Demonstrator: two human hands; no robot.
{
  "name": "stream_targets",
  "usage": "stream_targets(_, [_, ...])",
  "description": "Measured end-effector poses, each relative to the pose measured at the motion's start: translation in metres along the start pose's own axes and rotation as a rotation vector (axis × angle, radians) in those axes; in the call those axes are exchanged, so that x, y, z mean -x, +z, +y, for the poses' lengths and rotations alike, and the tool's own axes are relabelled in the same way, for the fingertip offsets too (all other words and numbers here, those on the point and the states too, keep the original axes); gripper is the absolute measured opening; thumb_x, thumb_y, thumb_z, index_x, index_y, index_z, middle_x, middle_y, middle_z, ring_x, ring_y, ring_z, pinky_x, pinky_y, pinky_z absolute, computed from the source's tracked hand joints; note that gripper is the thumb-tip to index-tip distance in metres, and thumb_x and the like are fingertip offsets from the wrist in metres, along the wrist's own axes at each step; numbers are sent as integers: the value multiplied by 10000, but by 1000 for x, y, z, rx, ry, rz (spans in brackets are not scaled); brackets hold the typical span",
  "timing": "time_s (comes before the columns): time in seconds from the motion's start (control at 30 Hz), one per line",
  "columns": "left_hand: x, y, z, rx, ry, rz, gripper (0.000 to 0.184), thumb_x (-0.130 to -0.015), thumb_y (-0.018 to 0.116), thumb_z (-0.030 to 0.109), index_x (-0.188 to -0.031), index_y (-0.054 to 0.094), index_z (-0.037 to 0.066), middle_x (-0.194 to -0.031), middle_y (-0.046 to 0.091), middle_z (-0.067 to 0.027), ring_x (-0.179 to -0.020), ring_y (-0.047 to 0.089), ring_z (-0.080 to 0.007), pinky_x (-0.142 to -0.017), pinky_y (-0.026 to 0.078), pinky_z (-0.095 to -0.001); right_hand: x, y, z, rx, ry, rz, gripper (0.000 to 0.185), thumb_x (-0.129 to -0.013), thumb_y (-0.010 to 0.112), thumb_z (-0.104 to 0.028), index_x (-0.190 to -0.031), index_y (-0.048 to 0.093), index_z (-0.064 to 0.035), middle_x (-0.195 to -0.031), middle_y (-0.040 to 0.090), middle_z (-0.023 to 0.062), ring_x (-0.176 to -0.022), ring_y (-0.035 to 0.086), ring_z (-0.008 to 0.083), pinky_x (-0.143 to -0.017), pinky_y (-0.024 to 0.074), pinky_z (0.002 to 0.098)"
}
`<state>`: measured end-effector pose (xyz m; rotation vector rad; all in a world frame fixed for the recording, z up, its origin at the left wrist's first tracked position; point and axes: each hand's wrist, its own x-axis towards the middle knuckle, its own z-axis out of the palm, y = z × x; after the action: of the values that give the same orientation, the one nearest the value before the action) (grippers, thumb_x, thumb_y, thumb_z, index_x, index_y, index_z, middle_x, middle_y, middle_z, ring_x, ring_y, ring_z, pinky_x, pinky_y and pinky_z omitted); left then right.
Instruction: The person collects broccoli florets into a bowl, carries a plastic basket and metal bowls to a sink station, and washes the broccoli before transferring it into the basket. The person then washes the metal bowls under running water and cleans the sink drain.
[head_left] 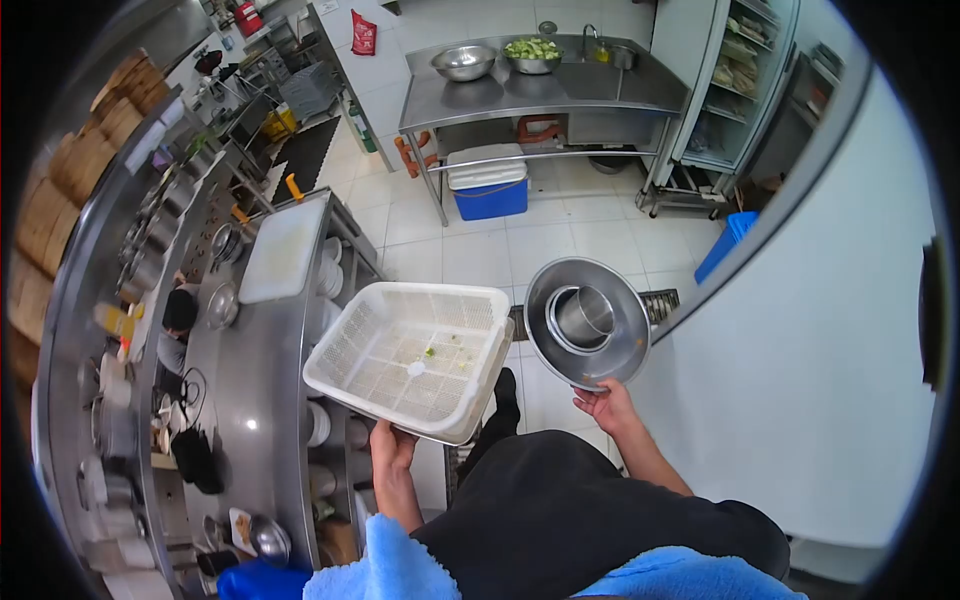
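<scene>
My left hand (393,446) is closed on the near edge of a white plastic basket (400,345). The basket has perforated walls and a few green scraps on its bottom; a second rim shows beneath it. In my right hand (608,405) is the near rim of a wide metal bowl (630,340), fingers under it and thumb on top. Inside that bowl sit a smaller bowl and a metal cup (585,316). Both loads are held out in front of me above the floor, a small gap between them.
A steel counter with a white cutting board (285,250) runs along my left. Ahead stands a sink table (540,105) bearing a metal bowl (464,63) and a bowl of cut green vegetables (533,50). Below is a blue cooler (490,195). A white panel (800,370) borders my right.
</scene>
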<state>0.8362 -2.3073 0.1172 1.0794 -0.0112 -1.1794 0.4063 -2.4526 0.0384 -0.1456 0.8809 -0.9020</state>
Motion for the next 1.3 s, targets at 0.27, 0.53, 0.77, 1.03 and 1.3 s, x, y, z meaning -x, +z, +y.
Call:
stream_targets(0.27, [-232,134,54,-24,-52,-122,478,-1098,442,274,-1482,459,-11,-1503,533,-161,-1356,545,-333,-1104,477,-526,-138,56,-120,-50,-121,139,306,-918,536,-186,-1146,585,13,-1156,690,189,-1072,689,355,-974,559,553])
stream_targets(0.53, [-422,293,90,-69,-56,-161,457,-1093,442,255,-1465,461,-9,-1453,569,-164,-1302,587,-326,-1045,521,-512,-262,99,-246,-33,-296,299,294,-932,540,-198,-1162,586,-21,-1139,699,147,-1028,699,310,-938,572,530])
stream_targets(0.77, [-528,430,77,-79,-65,-65,438,-1091,413,221,-1440,485,-34,-1441,575,-190,-1276,608,-339,-1041,536,-506,-427,104,-395,-24,-294,266,300,-955,520,-216,-1167,593,-16,-1111,709,152,-1003,715,293,-912,588,493])
stream_targets(1.03, [-630,547,68,-65,-28,-1,476,-1106,413,273,-1472,454,-28,-1468,552,-180,-1320,567,-340,-1088,481,-515,-595,206,-600,67,-353,207,274,-952,522,-195,-1153,590,-21,-1136,706,162,-1036,710,332,-961,572,505])
stream_targets(1.3, [-767,648,46,-88,-91,-99,475,-1098,439,275,-1440,476,-52,-1405,602,-188,-1236,632,-322,-992,556,-454,-740,270,-727,28,-377,207,250,-961,473,-193,-1037,619,-4,-1073,726,180,-1064,722,311,-940,582,492])
